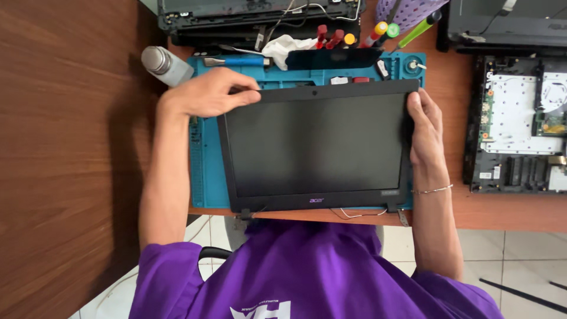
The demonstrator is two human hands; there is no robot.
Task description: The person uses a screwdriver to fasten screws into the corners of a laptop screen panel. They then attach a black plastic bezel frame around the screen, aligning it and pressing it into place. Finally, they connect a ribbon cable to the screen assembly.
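Both hands on laptop screen panel

Left hand point(209, 93) pinches the laptop screen panel point(316, 145) at its top-left corner; right hand point(424, 127) grips the right edge. Panel lies flat on teal repair mat point(204, 159). Metal bottle point(166, 65) beside; opened laptop base point(517, 127) right.

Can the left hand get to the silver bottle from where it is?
Probably yes. The left hand rests on the screen panel's top-left corner, the bottle stands just beyond it, and nothing lies between them.
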